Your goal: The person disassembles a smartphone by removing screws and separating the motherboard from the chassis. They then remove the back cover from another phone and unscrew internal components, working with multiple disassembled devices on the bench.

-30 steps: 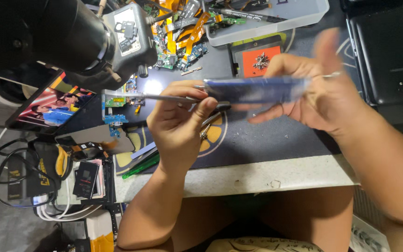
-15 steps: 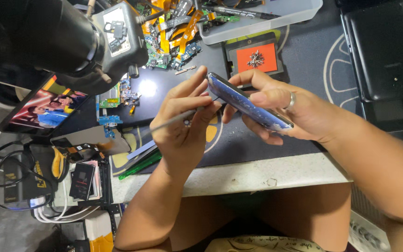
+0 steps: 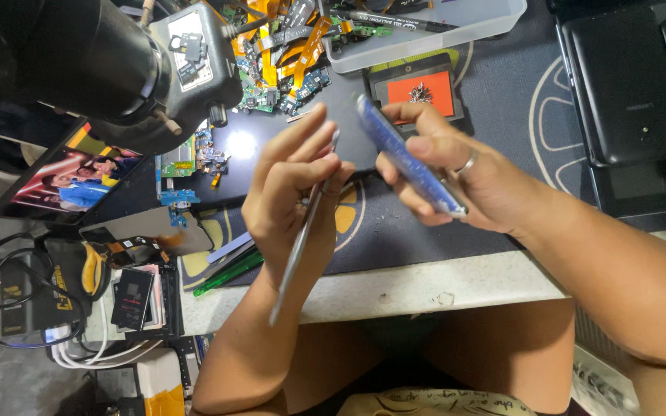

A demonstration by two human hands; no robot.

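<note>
Nearest the camera, the person's lap and a patterned cloth are cut off by the bottom edge. Above them runs the pale front edge of the workbench, with a dark work mat laid on it; places below are given relative to this mat.

Over the mat's near part, the left hand is closed around long metal tweezers. The fingers pinch the upper part, while the tweezers' other end sticks out below the wrist, past the mat's near edge. The upper tip is hidden behind the fingertips, so what it touches cannot be made out.

Just beside it, the right hand grips a blue phone, held edge-on and tilted above the mat. Only its thin side shows; the faces are hidden, and the lower end vanishes into the palm. A ring sits on one finger.

Left of the mat, a tangle of cables, a black box and small dark parts are hard to tell apart. A tablet with a lit colourful screen lies there, partly covered by a large black microscope, blurred and cut off at the top.

At the mat's far edge lie a heap of orange flex cables and circuit boards, a small orange tray, and a clear plastic bin, cropped. Far right, dark flat devices run out of view.
</note>
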